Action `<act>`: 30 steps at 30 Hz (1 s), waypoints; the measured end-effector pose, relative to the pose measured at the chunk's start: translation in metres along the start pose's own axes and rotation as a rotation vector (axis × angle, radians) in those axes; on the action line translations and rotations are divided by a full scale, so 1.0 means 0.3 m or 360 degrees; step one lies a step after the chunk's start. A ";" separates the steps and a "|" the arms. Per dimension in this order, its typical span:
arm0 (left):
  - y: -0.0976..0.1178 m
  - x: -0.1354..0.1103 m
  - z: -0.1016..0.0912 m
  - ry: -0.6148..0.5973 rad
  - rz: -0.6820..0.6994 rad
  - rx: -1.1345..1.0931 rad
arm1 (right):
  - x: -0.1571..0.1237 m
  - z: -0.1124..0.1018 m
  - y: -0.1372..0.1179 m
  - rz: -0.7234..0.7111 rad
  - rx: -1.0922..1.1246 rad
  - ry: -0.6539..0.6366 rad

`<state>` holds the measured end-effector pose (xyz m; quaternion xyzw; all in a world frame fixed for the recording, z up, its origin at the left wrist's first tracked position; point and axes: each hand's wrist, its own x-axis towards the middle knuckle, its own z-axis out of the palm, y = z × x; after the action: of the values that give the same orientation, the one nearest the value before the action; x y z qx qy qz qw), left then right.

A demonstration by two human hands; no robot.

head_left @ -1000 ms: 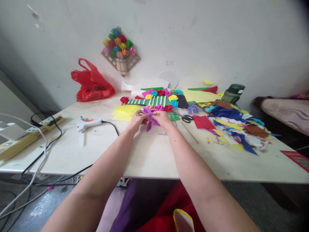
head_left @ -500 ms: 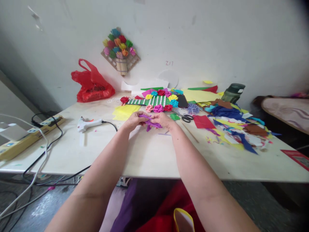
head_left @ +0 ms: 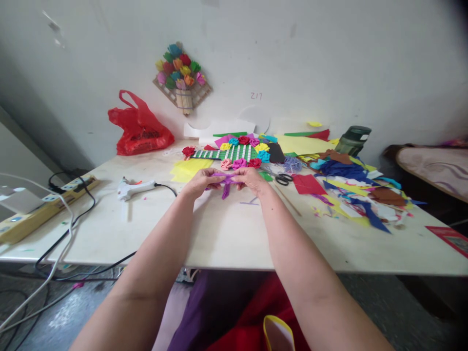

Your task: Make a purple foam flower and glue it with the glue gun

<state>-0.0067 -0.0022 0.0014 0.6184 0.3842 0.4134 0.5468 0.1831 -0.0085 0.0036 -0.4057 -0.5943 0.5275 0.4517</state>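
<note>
Between my hands, above the middle of the table, a piece of purple crepe paper (head_left: 225,188) is drawn out, with a narrow end hanging down. My left hand (head_left: 203,181) pinches its left side. My right hand (head_left: 250,179) has closed fingers on its right side. Just beyond my fingers lies a guitar-shaped craft (head_left: 237,153) in green and white, edged with coloured paper roses. A thin purple strip (head_left: 249,203) rests on the table near my right wrist.
To the left are a white glue gun (head_left: 137,188), a yellow power strip (head_left: 22,219) with cables and a red plastic bag (head_left: 141,129). Black-handled scissors (head_left: 283,179), a wooden stick (head_left: 290,201), paper scraps (head_left: 351,187) and a green bottle (head_left: 353,140) are to the right.
My hands have moved slightly apart, and the bunched purple crepe paper is now stretched between them. Its loose end hangs lower in the middle.
</note>
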 end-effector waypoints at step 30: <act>-0.002 -0.010 -0.001 -0.0141 -0.0007 -0.0507 | -0.008 -0.022 -0.011 -0.0020 0.0255 -0.0078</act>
<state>-0.0079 -0.0047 0.0006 0.5408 0.2906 0.4402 0.6552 0.1900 -0.0095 0.0067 -0.3516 -0.5634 0.5803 0.4713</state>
